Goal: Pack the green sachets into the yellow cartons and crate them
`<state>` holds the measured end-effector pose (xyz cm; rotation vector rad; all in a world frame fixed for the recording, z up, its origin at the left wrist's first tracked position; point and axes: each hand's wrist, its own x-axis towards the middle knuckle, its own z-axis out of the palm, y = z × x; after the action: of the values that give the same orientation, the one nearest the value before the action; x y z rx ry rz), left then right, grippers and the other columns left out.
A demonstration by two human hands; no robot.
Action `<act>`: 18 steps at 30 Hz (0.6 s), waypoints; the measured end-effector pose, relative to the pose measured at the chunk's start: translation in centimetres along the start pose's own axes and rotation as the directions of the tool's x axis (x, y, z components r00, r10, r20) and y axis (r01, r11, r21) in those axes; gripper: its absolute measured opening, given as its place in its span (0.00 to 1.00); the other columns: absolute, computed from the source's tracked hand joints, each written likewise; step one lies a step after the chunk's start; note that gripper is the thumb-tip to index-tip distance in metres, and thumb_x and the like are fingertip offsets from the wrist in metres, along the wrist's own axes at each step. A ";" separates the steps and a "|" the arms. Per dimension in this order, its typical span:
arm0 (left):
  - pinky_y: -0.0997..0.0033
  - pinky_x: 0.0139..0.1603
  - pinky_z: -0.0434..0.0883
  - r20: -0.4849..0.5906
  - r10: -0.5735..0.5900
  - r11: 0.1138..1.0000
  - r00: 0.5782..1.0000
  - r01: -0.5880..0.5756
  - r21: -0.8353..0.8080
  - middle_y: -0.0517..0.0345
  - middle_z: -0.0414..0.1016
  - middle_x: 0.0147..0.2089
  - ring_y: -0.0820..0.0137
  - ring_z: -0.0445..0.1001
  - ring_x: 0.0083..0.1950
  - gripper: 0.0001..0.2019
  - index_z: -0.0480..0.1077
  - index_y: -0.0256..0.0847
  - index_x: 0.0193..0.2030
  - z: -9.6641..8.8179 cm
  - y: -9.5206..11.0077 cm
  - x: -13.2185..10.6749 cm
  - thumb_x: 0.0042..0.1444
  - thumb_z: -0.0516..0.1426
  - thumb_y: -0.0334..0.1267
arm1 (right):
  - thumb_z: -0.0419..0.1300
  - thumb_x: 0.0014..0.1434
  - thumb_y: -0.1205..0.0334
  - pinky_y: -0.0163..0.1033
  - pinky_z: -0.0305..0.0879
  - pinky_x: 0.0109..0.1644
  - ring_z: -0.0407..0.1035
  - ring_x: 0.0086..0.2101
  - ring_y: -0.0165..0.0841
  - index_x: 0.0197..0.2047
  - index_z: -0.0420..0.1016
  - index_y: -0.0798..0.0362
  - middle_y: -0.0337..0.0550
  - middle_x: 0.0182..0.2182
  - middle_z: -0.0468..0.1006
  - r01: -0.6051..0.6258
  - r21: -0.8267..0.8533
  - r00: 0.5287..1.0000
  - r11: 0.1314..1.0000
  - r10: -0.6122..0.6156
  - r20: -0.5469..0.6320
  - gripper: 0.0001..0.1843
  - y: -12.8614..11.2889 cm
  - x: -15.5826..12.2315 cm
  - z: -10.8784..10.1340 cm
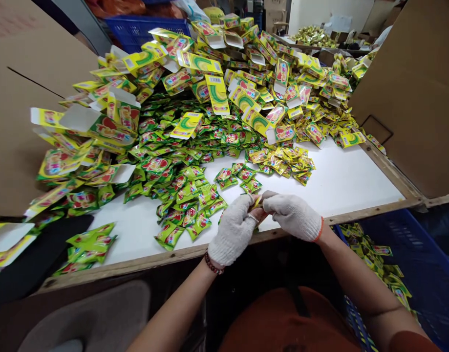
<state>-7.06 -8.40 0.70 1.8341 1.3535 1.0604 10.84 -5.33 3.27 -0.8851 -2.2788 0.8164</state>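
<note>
My left hand (234, 226), in a white knit glove with a beaded bracelet at the wrist, is closed at the table's front edge. My right hand (294, 215), gloved too with an orange cuff, meets it fingertip to fingertip. Between them they pinch a small yellow package (258, 201), mostly hidden by the fingers. Just beyond lie a few green candy packets (250, 185) with red fruit prints. Nearby are a loose group of green packets (189, 205) to the left and a small pile of yellow packets (288, 162) behind.
A tall heap of yellow cartons (217, 93), many with open flaps, covers the back of the white table (359, 176). Cardboard sheets stand at the left (26, 98) and right (411, 98). Below right, a blue crate (422, 274) holds more packets. A seat (92, 318) is at lower left.
</note>
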 end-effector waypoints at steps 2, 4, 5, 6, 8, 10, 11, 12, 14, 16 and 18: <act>0.59 0.51 0.75 0.006 -0.108 0.970 0.994 0.107 -0.219 0.50 0.78 0.49 0.62 0.77 0.49 0.15 0.70 0.40 0.51 -0.1 0.0 0.0 0.60 0.56 0.43 | 0.51 0.51 0.75 0.37 0.67 0.44 0.70 0.37 0.33 0.31 0.70 0.51 0.40 0.34 0.75 0.031 -0.022 0.996 0.999 -0.033 -0.087 0.12 0.3 -0.2 0.4; 0.60 0.48 0.77 -0.027 -0.183 0.902 0.983 0.157 -0.402 0.48 0.78 0.49 0.62 0.79 0.48 0.17 0.67 0.39 0.50 0.0 -0.4 -0.2 0.57 0.59 0.44 | 0.53 0.55 0.72 0.39 0.68 0.44 0.71 0.37 0.34 0.39 0.72 0.50 0.43 0.37 0.76 -0.030 0.017 0.954 0.999 0.034 -0.298 0.11 0.7 -0.7 1.2; 0.60 0.48 0.77 -0.058 -0.208 0.874 0.976 0.159 -0.460 0.48 0.78 0.49 0.62 0.79 0.48 0.18 0.65 0.39 0.50 0.2 -0.6 -0.3 0.56 0.60 0.44 | 0.55 0.57 0.69 0.39 0.69 0.43 0.71 0.36 0.34 0.43 0.71 0.50 0.44 0.38 0.76 -0.083 0.085 0.915 0.993 0.109 -0.388 0.10 1.0 -1.0 1.7; 0.60 0.48 0.77 -0.094 -0.225 0.857 0.970 0.151 -0.492 0.47 0.78 0.49 0.62 0.79 0.48 0.20 0.62 0.40 0.50 0.3 -0.9 -0.5 0.55 0.61 0.45 | 0.57 0.59 0.66 0.39 0.70 0.41 0.72 0.35 0.33 0.45 0.70 0.50 0.44 0.38 0.76 -0.135 0.179 0.880 0.975 0.201 -0.431 0.10 1.2 -1.1 2.3; 0.58 0.49 0.77 -0.156 -0.241 0.852 0.958 0.132 -0.507 0.47 0.78 0.48 0.61 0.80 0.48 0.24 0.59 0.41 0.51 0.6 -1.3 -0.8 0.52 0.63 0.44 | 0.60 0.59 0.59 0.38 0.71 0.38 0.73 0.34 0.33 0.45 0.69 0.50 0.43 0.36 0.77 -0.195 0.380 0.853 0.904 0.348 -0.390 0.11 1.7 -1.3 3.3; 0.58 0.50 0.77 -0.181 -0.236 0.863 0.955 0.120 -0.490 0.47 0.77 0.50 0.61 0.80 0.48 0.26 0.57 0.42 0.52 0.8 -1.6 -1.1 0.52 0.64 0.44 | 0.61 0.58 0.57 0.39 0.73 0.40 0.74 0.36 0.33 0.45 0.68 0.50 0.42 0.36 0.77 -0.190 0.509 0.872 0.840 0.382 -0.306 0.12 1.9 -1.2 4.2; 0.58 0.50 0.77 -0.188 -0.226 0.872 0.956 0.113 -0.477 0.47 0.76 0.51 0.62 0.80 0.48 0.26 0.58 0.42 0.53 0.9 -1.7 -1.2 0.52 0.64 0.44 | 0.61 0.58 0.57 0.40 0.73 0.43 0.74 0.38 0.34 0.45 0.68 0.50 0.43 0.37 0.78 -0.169 0.534 0.884 0.828 0.367 -0.289 0.13 2.0 -1.1 4.5; 0.58 0.50 0.77 -0.193 -0.214 0.881 0.958 0.104 -0.462 0.47 0.76 0.52 0.62 0.80 0.48 0.25 0.59 0.42 0.52 0.8 -1.7 -1.3 0.52 0.64 0.44 | 0.61 0.58 0.57 0.41 0.73 0.45 0.74 0.39 0.34 0.45 0.68 0.50 0.43 0.39 0.78 -0.144 0.539 0.890 0.830 0.347 -0.296 0.13 2.0 -1.0 4.7; 0.60 0.50 0.77 -0.195 -0.179 0.908 0.964 0.086 -0.411 0.49 0.76 0.52 0.63 0.79 0.48 0.21 0.64 0.42 0.50 0.6 -1.8 -1.2 0.52 0.63 0.43 | 0.61 0.58 0.58 0.41 0.72 0.47 0.74 0.41 0.34 0.48 0.69 0.50 0.43 0.40 0.77 -0.116 0.504 0.888 0.856 0.317 -0.333 0.14 2.1 -0.9 4.9; 0.61 0.49 0.77 -0.193 -0.125 0.945 0.973 0.057 -0.322 0.52 0.78 0.48 0.63 0.79 0.48 0.16 0.69 0.41 0.48 0.2 -1.8 -1.0 0.53 0.62 0.42 | 0.61 0.58 0.59 0.42 0.72 0.48 0.73 0.41 0.34 0.49 0.70 0.50 0.44 0.41 0.77 -0.105 0.435 0.886 0.894 0.283 -0.368 0.16 2.1 -1.0 4.8; 0.61 0.49 0.76 -0.185 -0.053 0.978 0.981 0.013 -0.207 0.54 0.80 0.44 0.63 0.78 0.46 0.12 0.73 0.41 0.45 -0.2 -1.8 -0.7 0.55 0.60 0.41 | 0.61 0.59 0.59 0.42 0.71 0.48 0.73 0.41 0.35 0.49 0.72 0.51 0.45 0.42 0.78 -0.093 0.371 0.897 0.924 0.239 -0.371 0.14 2.2 -1.1 4.3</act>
<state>-8.21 -8.50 -0.87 1.5872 1.3216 1.3335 9.43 -6.25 -1.38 -0.9889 -1.6461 0.9653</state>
